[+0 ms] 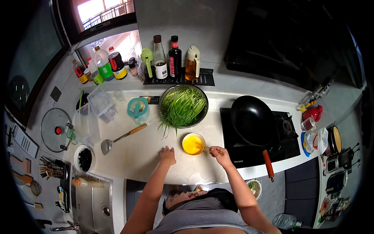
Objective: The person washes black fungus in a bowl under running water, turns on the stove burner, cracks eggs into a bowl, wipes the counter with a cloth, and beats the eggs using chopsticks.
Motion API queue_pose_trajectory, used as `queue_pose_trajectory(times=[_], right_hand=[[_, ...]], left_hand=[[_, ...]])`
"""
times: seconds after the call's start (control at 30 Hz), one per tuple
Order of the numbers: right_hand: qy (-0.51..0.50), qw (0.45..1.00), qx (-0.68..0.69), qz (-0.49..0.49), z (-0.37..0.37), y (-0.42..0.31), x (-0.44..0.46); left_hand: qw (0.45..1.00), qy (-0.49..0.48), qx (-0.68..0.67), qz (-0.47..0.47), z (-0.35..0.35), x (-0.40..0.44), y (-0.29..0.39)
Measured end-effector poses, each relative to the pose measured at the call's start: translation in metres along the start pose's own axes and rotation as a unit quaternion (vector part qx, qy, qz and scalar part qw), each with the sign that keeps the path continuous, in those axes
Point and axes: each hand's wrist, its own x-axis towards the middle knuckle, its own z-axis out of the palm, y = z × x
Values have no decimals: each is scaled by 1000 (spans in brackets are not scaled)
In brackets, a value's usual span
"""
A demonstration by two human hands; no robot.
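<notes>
A small bowl of yellow beaten egg stands on the pale countertop in front of me. My right hand is closed around thin chopsticks, whose far ends dip into the egg. Left of the bowl, my left hand rests at the counter surface with fingers stretched out and nothing in them. Behind the bowl, a large metal bowl holds long green chives, some hanging over its front rim.
A black wok with a red handle sits on the stove at right. To the left lie a spatula, a teal-lidded container, clear plastic boxes and a bowl of dark pieces. The sink is front left.
</notes>
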Motion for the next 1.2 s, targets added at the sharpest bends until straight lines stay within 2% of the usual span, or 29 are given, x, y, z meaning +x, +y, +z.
queue_pose_trajectory(times=[0.07, 0.17, 0.27, 0.3, 0.33, 0.4, 0.5, 0.6, 0.63, 0.73, 0.77, 1.0, 1.03, 1.13, 1.2], right_hand=[[-15, 1000, -25, 8, 1, -7, -3], [24, 995, -79, -58, 8, -30, -11], [22, 967, -223, -123, 5, -33, -15], [-13, 957, -262, -122, 4, -25, -13], [-35, 970, -220, -102, 7, -16, -12], [-56, 998, -38, 13, 6, -11, -7], [29, 983, -166, -75, 6, -13, -8], [-55, 998, 0, 37, 4, -14, -13], [-20, 997, 57, 44, 5, -18, -14], [-10, 997, -76, -20, -2, -2, -8], [-38, 997, -73, 3, -5, 3, -10], [32, 998, 62, -9, -5, -35, -31], [36, 997, 72, 15, -8, -32, -30], [72, 990, 105, 52, -23, -12, -29], [75, 981, 165, 70, -28, -8, -31]], left_hand=[[1000, 2, 3, 1, -2, -2, 1], [1000, 6, 2, -1, -1, -3, 1], [1000, 8, 4, 1, -1, -2, 1], [1000, 8, 4, 0, -1, -2, 1], [1000, 8, 3, -2, -1, -1, 1], [1000, 12, 5, 0, 0, -1, 1], [1000, 16, 4, 3, 1, -1, 0], [1000, 19, 5, 6, 2, -1, 0], [1000, 20, 7, 7, 3, 0, 0], [1000, 24, 11, 3, 4, 1, 0], [1000, 20, 11, 3, 5, 0, 0], [999, 32, -17, 11, 11, 1, -4], [999, 36, -24, 10, 12, 1, -4], [978, 147, -140, 44, 38, 27, -9], [943, 221, -242, 68, 54, 47, 2]])
